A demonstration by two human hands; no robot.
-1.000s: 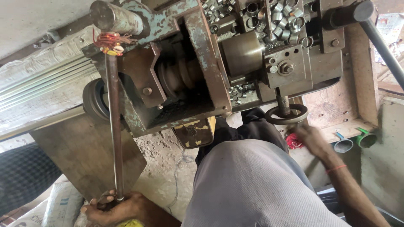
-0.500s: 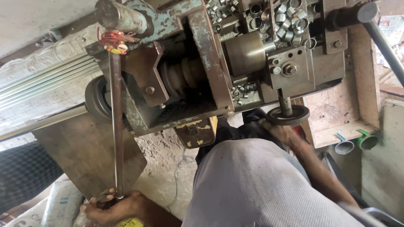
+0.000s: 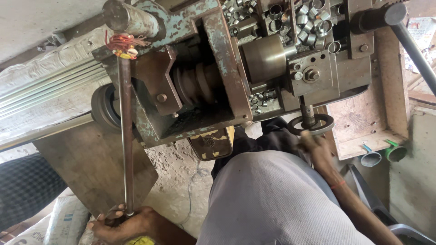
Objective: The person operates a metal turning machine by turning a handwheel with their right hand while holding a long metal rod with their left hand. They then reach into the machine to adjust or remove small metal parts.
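Left hand (image 3: 119, 223) wrapped around the lower end of a long metal rod (image 3: 126, 136), right hand (image 3: 314, 144) gripping the small handwheel (image 3: 311, 124) under the rusty machine (image 3: 218, 68).

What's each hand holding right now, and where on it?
Left hand grips the bottom end of the long rod. Right hand holds the handwheel at its near rim.

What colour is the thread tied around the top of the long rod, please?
Red thread, clearest in the head view.
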